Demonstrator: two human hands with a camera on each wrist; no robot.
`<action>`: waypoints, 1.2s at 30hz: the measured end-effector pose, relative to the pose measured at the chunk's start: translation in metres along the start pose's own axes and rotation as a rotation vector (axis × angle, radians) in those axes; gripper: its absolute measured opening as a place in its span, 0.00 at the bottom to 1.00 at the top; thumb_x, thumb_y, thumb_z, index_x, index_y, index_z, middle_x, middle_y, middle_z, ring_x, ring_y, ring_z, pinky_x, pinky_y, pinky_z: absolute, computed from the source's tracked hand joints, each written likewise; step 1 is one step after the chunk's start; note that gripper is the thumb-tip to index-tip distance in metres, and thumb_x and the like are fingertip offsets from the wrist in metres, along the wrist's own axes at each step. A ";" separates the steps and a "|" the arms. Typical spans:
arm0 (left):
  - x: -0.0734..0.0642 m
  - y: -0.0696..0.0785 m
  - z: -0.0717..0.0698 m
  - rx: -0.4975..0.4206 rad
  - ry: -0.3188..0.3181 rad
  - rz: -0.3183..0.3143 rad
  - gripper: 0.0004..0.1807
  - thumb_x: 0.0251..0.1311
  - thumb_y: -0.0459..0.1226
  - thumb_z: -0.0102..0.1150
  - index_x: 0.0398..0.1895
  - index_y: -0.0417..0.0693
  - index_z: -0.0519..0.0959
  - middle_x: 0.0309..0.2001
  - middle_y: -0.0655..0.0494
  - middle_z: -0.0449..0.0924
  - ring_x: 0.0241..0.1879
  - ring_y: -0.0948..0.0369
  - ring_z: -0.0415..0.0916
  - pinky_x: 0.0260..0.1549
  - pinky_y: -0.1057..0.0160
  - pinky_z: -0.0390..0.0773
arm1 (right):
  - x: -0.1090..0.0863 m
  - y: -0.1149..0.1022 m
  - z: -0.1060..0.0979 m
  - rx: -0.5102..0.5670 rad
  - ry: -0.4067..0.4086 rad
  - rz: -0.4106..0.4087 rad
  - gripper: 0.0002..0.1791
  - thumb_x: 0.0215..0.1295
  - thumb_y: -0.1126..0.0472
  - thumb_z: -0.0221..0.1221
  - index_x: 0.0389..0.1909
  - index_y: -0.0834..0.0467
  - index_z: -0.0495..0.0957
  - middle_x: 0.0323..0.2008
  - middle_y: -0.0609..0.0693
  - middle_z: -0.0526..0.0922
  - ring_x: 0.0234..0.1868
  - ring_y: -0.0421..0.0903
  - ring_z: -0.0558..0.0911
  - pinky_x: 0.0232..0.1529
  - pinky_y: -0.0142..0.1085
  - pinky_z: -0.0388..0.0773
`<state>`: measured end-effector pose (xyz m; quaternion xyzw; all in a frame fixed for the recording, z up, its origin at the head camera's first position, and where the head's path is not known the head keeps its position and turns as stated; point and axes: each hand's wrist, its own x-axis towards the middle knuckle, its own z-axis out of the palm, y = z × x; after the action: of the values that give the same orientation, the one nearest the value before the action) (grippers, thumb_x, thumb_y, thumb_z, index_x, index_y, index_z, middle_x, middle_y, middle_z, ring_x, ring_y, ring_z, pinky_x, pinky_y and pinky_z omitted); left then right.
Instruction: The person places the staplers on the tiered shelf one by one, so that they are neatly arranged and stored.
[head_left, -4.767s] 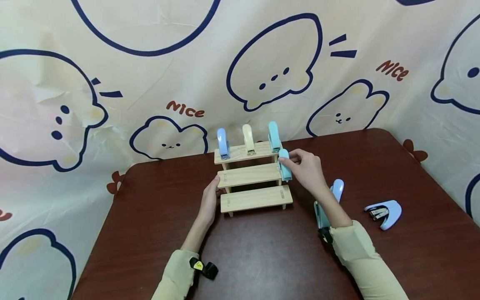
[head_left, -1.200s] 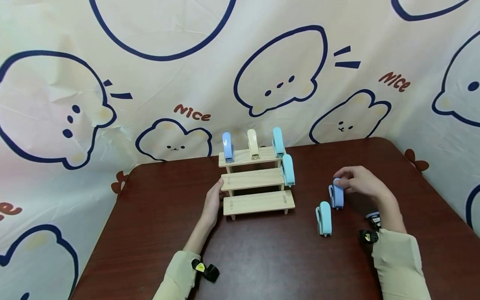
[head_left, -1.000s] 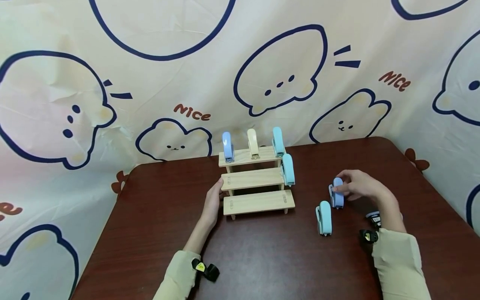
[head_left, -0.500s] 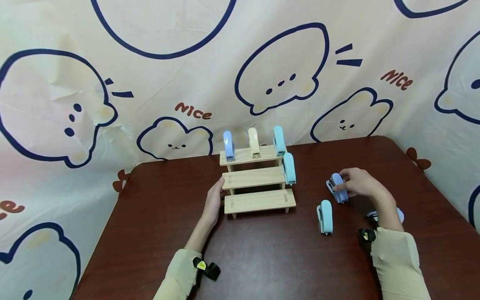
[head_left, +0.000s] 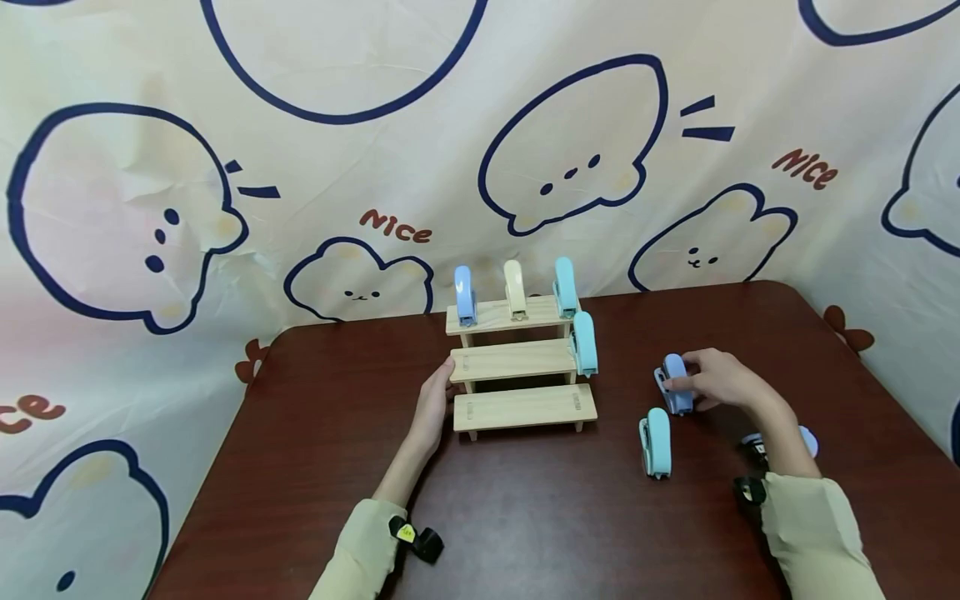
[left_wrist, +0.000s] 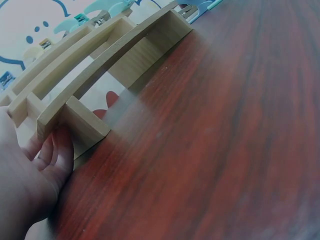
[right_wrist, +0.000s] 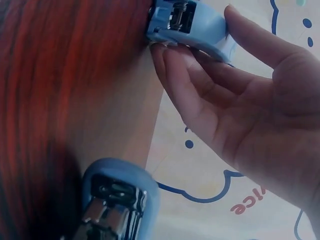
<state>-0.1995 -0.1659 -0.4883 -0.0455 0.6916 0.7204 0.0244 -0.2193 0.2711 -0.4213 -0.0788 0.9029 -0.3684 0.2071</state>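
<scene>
My left hand [head_left: 430, 406] grips the left end of a three-step wooden rack [head_left: 513, 362], its fingers tucked under a step in the left wrist view. At the right, my right hand [head_left: 723, 379] holds a blue stapler [head_left: 676, 385] on the table between thumb and fingers; the right wrist view shows this stapler [right_wrist: 202, 27] from close by. A teal stapler [head_left: 656, 443] stands just in front of it. On the top step stand a blue stapler [head_left: 465, 297], a cream stapler [head_left: 515, 289] and a teal stapler [head_left: 565, 287]. Another teal stapler [head_left: 584, 343] stands at the middle step's right end.
Another blue stapler [head_left: 808, 442] lies partly hidden behind my right forearm. The brown table [head_left: 540, 517] meets a cartoon-printed cloth [head_left: 315, 183] at the back. The bottom step [head_left: 525, 408] is bare wood.
My right hand has left the teal stapler on the middle step and moved right to the blue stapler, which it has gripped and turned slightly. My left hand stays on the rack.
</scene>
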 end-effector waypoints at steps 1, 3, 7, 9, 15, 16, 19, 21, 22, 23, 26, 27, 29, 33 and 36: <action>0.000 0.000 0.000 -0.001 0.000 0.000 0.35 0.80 0.57 0.42 0.75 0.42 0.69 0.63 0.40 0.75 0.54 0.53 0.77 0.47 0.58 0.79 | 0.000 0.000 0.000 -0.009 -0.001 -0.002 0.45 0.72 0.56 0.65 0.69 0.86 0.55 0.56 0.79 0.72 0.43 0.56 0.84 0.38 0.47 0.86; 0.000 0.000 0.001 -0.006 0.005 -0.002 0.34 0.80 0.57 0.43 0.75 0.42 0.69 0.62 0.40 0.75 0.53 0.53 0.77 0.46 0.58 0.79 | -0.001 -0.001 0.000 -0.019 -0.002 -0.008 0.44 0.71 0.56 0.65 0.69 0.86 0.56 0.57 0.79 0.71 0.44 0.57 0.84 0.38 0.47 0.86; 0.001 0.000 0.001 -0.020 0.009 -0.003 0.34 0.79 0.57 0.43 0.74 0.42 0.70 0.62 0.41 0.74 0.51 0.55 0.78 0.46 0.59 0.79 | -0.001 -0.001 0.001 -0.022 0.005 -0.018 0.42 0.71 0.57 0.65 0.68 0.85 0.58 0.58 0.79 0.72 0.46 0.58 0.84 0.39 0.48 0.86; 0.001 0.000 0.001 -0.022 0.007 -0.002 0.34 0.79 0.57 0.43 0.74 0.42 0.69 0.62 0.41 0.74 0.51 0.54 0.78 0.46 0.59 0.79 | 0.000 -0.002 0.001 -0.022 0.008 -0.019 0.42 0.71 0.57 0.65 0.68 0.85 0.59 0.58 0.79 0.72 0.46 0.58 0.84 0.39 0.48 0.86; 0.001 0.001 0.000 -0.022 0.012 0.006 0.34 0.80 0.57 0.43 0.74 0.40 0.70 0.60 0.41 0.75 0.49 0.56 0.78 0.45 0.59 0.80 | 0.001 -0.002 0.002 -0.035 0.021 -0.036 0.39 0.71 0.57 0.65 0.66 0.84 0.63 0.53 0.76 0.76 0.44 0.56 0.84 0.39 0.47 0.86; 0.001 0.001 0.001 -0.028 0.010 0.006 0.34 0.80 0.56 0.43 0.73 0.40 0.70 0.60 0.41 0.75 0.49 0.56 0.78 0.45 0.59 0.80 | 0.001 -0.002 0.002 -0.039 0.030 -0.039 0.37 0.71 0.57 0.64 0.65 0.84 0.64 0.52 0.74 0.77 0.43 0.55 0.84 0.39 0.47 0.86; 0.001 0.001 0.001 -0.034 0.006 0.001 0.33 0.80 0.56 0.43 0.73 0.40 0.70 0.59 0.42 0.75 0.48 0.57 0.78 0.44 0.59 0.80 | 0.001 -0.002 0.002 -0.059 0.063 -0.055 0.32 0.71 0.59 0.63 0.62 0.82 0.69 0.48 0.70 0.80 0.41 0.53 0.83 0.37 0.45 0.86; 0.002 0.000 0.001 -0.034 0.007 -0.001 0.33 0.80 0.56 0.42 0.73 0.40 0.70 0.59 0.42 0.76 0.49 0.57 0.78 0.45 0.60 0.80 | 0.000 -0.002 0.001 -0.057 0.094 -0.066 0.29 0.72 0.59 0.62 0.60 0.80 0.71 0.47 0.68 0.80 0.41 0.52 0.82 0.37 0.44 0.85; 0.002 0.001 0.001 -0.030 0.006 0.003 0.33 0.80 0.56 0.42 0.73 0.40 0.70 0.59 0.42 0.75 0.49 0.57 0.78 0.45 0.60 0.80 | 0.000 -0.003 0.000 -0.048 0.114 -0.074 0.27 0.73 0.59 0.62 0.59 0.79 0.72 0.46 0.67 0.80 0.41 0.52 0.81 0.37 0.43 0.85; 0.003 0.001 0.001 -0.026 0.007 0.007 0.33 0.80 0.56 0.42 0.73 0.40 0.70 0.60 0.42 0.75 0.49 0.56 0.78 0.45 0.60 0.80 | -0.001 -0.004 -0.001 -0.030 0.132 -0.082 0.27 0.75 0.58 0.61 0.59 0.79 0.72 0.46 0.67 0.80 0.41 0.52 0.81 0.37 0.42 0.85; 0.005 0.002 0.001 -0.025 0.003 0.022 0.34 0.80 0.57 0.43 0.73 0.40 0.71 0.61 0.41 0.75 0.51 0.55 0.78 0.46 0.59 0.79 | -0.003 -0.006 -0.004 0.055 0.183 -0.103 0.27 0.78 0.57 0.58 0.61 0.78 0.70 0.48 0.68 0.78 0.42 0.52 0.80 0.39 0.42 0.85; 0.005 0.002 0.001 -0.026 0.004 0.023 0.34 0.80 0.57 0.43 0.73 0.41 0.71 0.61 0.42 0.75 0.51 0.55 0.78 0.46 0.60 0.79 | -0.003 -0.007 -0.004 0.086 0.196 -0.109 0.27 0.79 0.56 0.58 0.61 0.78 0.69 0.49 0.69 0.77 0.43 0.53 0.80 0.39 0.42 0.85; 0.004 0.002 0.000 -0.026 0.009 0.020 0.34 0.80 0.57 0.43 0.73 0.41 0.71 0.60 0.42 0.76 0.51 0.55 0.78 0.45 0.60 0.79 | -0.005 -0.010 -0.004 0.141 0.212 -0.114 0.29 0.80 0.55 0.57 0.64 0.78 0.66 0.52 0.71 0.76 0.44 0.53 0.81 0.40 0.43 0.86; 0.001 -0.001 -0.001 -0.019 0.013 0.000 0.34 0.80 0.57 0.43 0.73 0.40 0.71 0.58 0.43 0.77 0.49 0.57 0.79 0.43 0.60 0.80 | -0.009 -0.013 -0.003 0.190 0.240 -0.098 0.32 0.79 0.54 0.58 0.64 0.79 0.66 0.53 0.74 0.76 0.42 0.52 0.83 0.40 0.40 0.86; 0.000 0.001 0.000 -0.016 0.002 -0.001 0.34 0.80 0.57 0.43 0.73 0.41 0.70 0.60 0.42 0.77 0.50 0.56 0.79 0.44 0.59 0.80 | -0.012 -0.018 -0.005 0.207 0.289 -0.074 0.34 0.78 0.52 0.60 0.64 0.79 0.67 0.54 0.75 0.78 0.39 0.48 0.85 0.40 0.38 0.86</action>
<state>-0.1998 -0.1662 -0.4878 -0.0469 0.6858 0.7259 0.0236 -0.2105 0.2646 -0.4014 -0.0362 0.8769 -0.4744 0.0685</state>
